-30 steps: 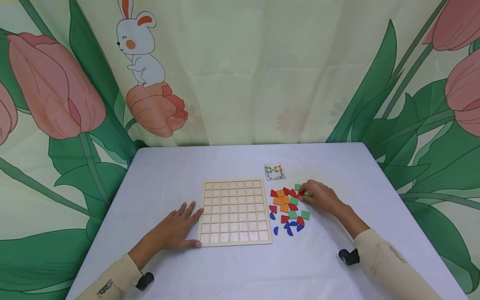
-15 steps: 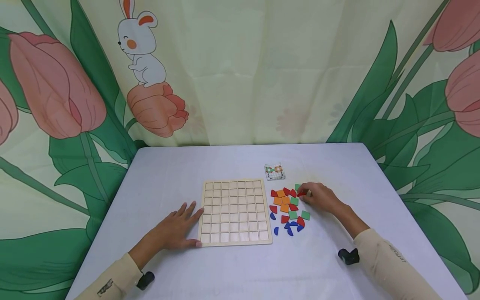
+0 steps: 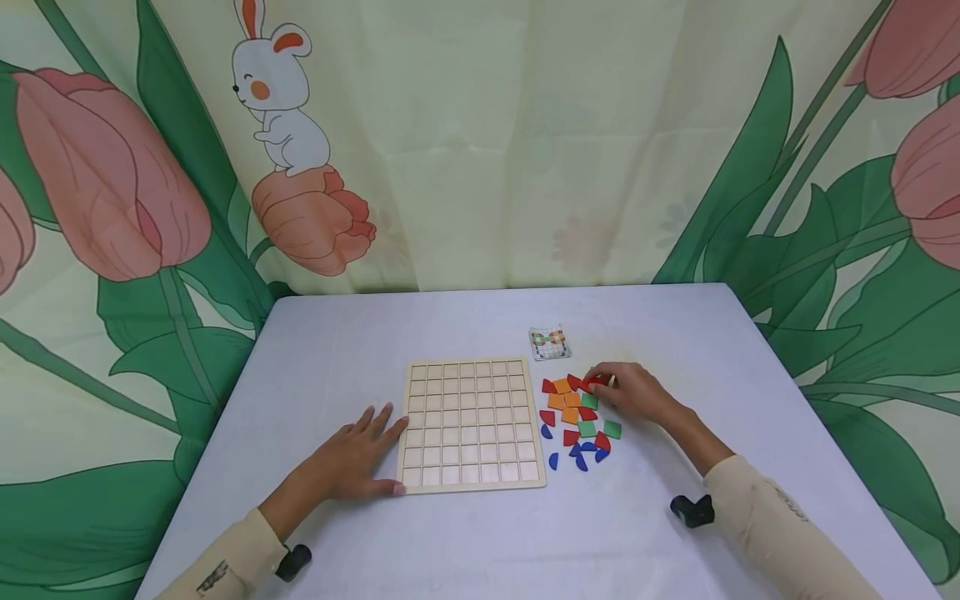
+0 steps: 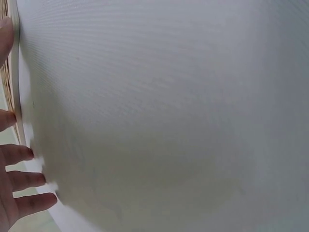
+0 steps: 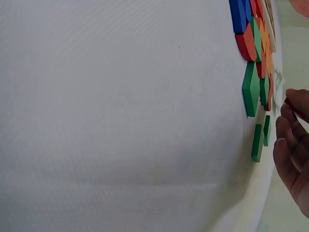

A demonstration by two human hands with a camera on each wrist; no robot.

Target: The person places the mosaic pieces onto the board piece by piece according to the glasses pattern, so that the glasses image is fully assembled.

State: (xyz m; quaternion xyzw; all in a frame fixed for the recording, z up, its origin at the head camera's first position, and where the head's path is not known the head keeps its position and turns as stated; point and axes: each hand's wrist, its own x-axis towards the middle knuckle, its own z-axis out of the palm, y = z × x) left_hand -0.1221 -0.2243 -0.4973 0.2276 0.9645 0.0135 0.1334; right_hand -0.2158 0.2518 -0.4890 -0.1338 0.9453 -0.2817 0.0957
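Note:
My left hand (image 3: 352,458) lies with spread fingers against the left edge of a square wooden grid board (image 3: 472,425); in the left wrist view, its fingers (image 4: 29,181) are straight. Between thumb and fingertips, my right hand (image 3: 637,390) pinches a red piece (image 5: 296,109), mostly covered by the fingers. The hand is above the far right side of a cluster of flat pieces: orange squares (image 3: 571,400), green squares (image 3: 612,430), red quarter-rounds (image 3: 547,417) and blue half-rounds (image 3: 553,461). Two green tiles (image 5: 257,142) lie near the right hand in the right wrist view.
A small card (image 3: 550,343) printed with a coloured grid pattern lies behind the pieces. Everything stands on a table with a white cloth (image 3: 465,550). A curtain (image 3: 480,150) printed with tulips and a rabbit hangs behind the table's far edge.
My right hand has shifted slightly left and away from me, with a red piece now pinched in its fingertips. My left hand has stayed at the board's edge.

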